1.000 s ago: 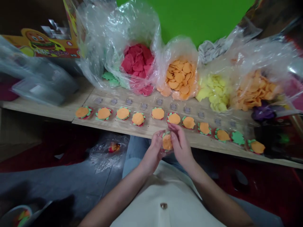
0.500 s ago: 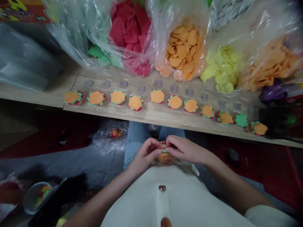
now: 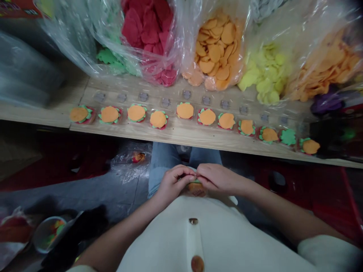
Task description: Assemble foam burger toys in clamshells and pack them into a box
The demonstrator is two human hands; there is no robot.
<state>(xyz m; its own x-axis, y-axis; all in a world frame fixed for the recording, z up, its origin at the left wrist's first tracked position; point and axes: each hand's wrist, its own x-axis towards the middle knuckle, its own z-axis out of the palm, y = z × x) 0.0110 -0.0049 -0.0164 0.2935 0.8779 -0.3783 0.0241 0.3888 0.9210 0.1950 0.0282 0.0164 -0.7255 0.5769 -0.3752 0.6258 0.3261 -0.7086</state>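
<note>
Low in the head view, my left hand point(image 3: 174, 183) and my right hand point(image 3: 219, 179) pinch a small felt burger point(image 3: 195, 189) just above my lap. Their fingertips meet over it and hide most of its top, leaving only an orange edge showing. Above them, a long wooden board point(image 3: 181, 135) carries a row of several similar felt burgers, one point(image 3: 158, 119) near the middle. Each has an orange disc on green and red layers. A lone green felt leaf point(image 3: 288, 137) lies near the right end.
Transparent plastic bags of red felt point(image 3: 143, 28), orange discs point(image 3: 215, 49), yellow felt point(image 3: 265, 73) and paler orange felt point(image 3: 326, 62) stand behind the board. A small plastic bag point(image 3: 130, 164) lies below the board's edge. A round bowl point(image 3: 48, 234) sits at lower left.
The burger and both hands have moved down toward my lap, and my fingers now cover more of the burger. The view has tilted downward, so the board and bags sit higher in the frame.
</note>
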